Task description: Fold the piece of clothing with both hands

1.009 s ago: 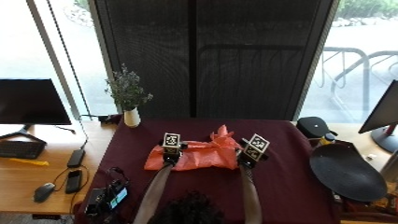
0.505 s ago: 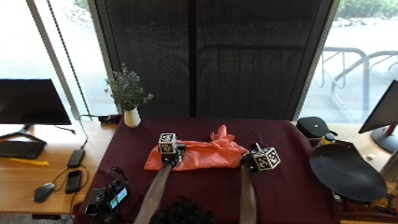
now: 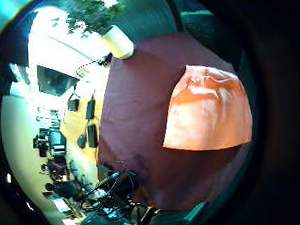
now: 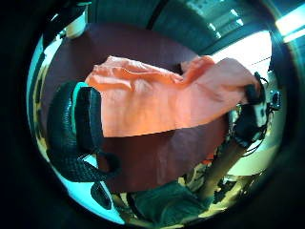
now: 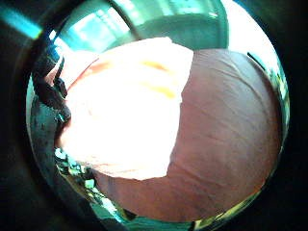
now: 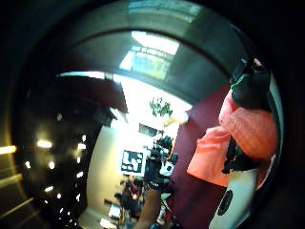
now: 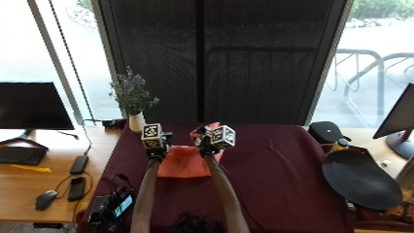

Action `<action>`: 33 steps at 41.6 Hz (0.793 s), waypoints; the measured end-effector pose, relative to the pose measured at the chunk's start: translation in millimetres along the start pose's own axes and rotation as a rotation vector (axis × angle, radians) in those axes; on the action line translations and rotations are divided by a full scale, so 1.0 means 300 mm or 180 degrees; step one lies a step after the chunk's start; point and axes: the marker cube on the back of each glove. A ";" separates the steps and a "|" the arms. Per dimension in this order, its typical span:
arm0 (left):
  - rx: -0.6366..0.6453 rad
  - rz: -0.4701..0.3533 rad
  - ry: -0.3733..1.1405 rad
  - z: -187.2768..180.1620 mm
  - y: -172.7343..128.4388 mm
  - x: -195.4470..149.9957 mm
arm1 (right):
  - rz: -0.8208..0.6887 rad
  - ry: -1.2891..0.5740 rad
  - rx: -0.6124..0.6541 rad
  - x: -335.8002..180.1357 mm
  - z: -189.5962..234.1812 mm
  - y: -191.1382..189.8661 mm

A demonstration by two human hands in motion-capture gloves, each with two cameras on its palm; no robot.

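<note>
An orange garment point(image 7: 183, 166) lies bunched on the dark red tablecloth point(image 7: 278, 165), folded into a narrow patch between my forearms. My left hand point(image 7: 156, 151) is at its far left corner, and in the left thumb side palm view its curled fingers point(image 4: 76, 133) hold the cloth's edge point(image 4: 157, 102). My right hand point(image 7: 207, 145) is at the far right corner, lifted a little. Its fingers point(image 6: 250, 88) pinch a fold of the garment point(image 6: 248, 131). The right little finger side palm view is half filled by the cloth point(image 5: 125, 110), close beneath the palm.
A white vase with a plant point(image 7: 136, 121) stands at the table's far left corner. A black round dish point(image 7: 359, 179) and a black case point(image 7: 326, 131) sit at the right edge. A small device with cables point(image 7: 113, 206) lies at the near left corner.
My right hand has swung left toward my left hand, carrying the garment's right side over with it. The cloth now covers a narrower patch. The left hand barely moved.
</note>
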 end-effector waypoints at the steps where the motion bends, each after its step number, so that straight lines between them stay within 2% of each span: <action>1: 0.0059 -0.0034 0.0075 -0.002 0.007 -0.015 | -0.0148 0.0009 -0.0122 -0.028 0.065 0.012; 4: 0.0316 0.0016 0.0343 0.078 -0.043 -0.044 | -0.0316 0.0155 -0.0488 -0.075 0.244 0.068; 7: 0.0404 0.0058 0.0438 0.168 -0.090 -0.069 | -0.0345 0.0392 -0.0696 -0.071 0.388 0.128; 11: 0.0300 -0.0010 0.0388 0.197 -0.050 -0.107 | -0.0395 0.0607 -0.1016 -0.057 0.553 0.231; 15: 0.0183 -0.0237 0.0200 0.154 0.042 -0.146 | -0.0440 0.0738 -0.1282 -0.051 0.645 0.320; 19: 0.0256 -0.0256 0.0164 0.207 0.022 -0.176 | -0.0481 0.0802 -0.1563 -0.026 0.699 0.381; 22: 0.0182 -0.0334 0.0116 0.179 0.066 -0.188 | -0.0573 0.0609 -0.1813 -0.018 0.705 0.387; 26: 0.0065 -0.0231 0.0283 0.171 0.083 -0.165 | -0.0490 -0.0481 -0.2864 -0.044 0.629 0.386; 28: 0.0125 -0.0145 0.0360 0.187 0.049 -0.153 | -0.0400 -0.0879 -0.3153 -0.053 0.563 0.360; 30: 0.0075 -0.0114 0.0426 0.208 0.020 -0.139 | -0.0295 -0.0865 -0.3098 -0.049 0.480 0.306; 33: -0.0119 -0.0086 0.0476 0.184 0.024 -0.107 | -0.0307 -0.0313 -0.2713 -0.032 0.313 0.188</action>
